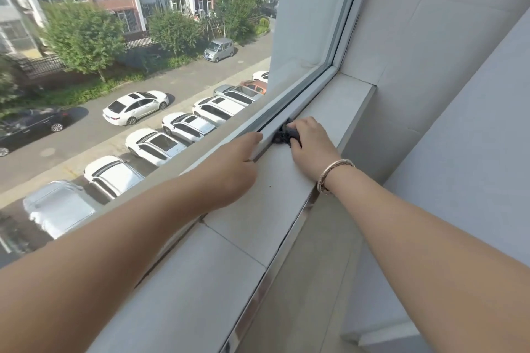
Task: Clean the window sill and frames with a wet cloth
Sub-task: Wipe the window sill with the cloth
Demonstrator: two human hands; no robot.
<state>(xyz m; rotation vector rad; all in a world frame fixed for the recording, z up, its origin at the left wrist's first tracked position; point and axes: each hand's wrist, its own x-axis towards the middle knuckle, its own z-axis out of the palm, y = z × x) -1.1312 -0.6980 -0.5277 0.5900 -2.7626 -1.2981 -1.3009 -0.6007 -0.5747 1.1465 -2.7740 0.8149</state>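
Note:
A white tiled window sill (pixel 238 221) runs from the near left to the far right corner, below a white window frame (pixel 304 97). My right hand (pixel 311 142), with a bracelet on its wrist, grips a small dark cloth (pixel 284 135) and holds it against the bottom rail of the frame where it meets the sill. My left hand (pixel 229 169) rests on the same rail just to the left of the cloth, thumb stretched along the rail's top; its fingers are hidden behind the hand.
The sill ends at a white tiled side wall (pixel 430 51) on the right. A shiny metal trim (pixel 295 226) lines the sill's front edge. Through the glass lie a street with parked cars (pixel 155 146) and apartment buildings far below.

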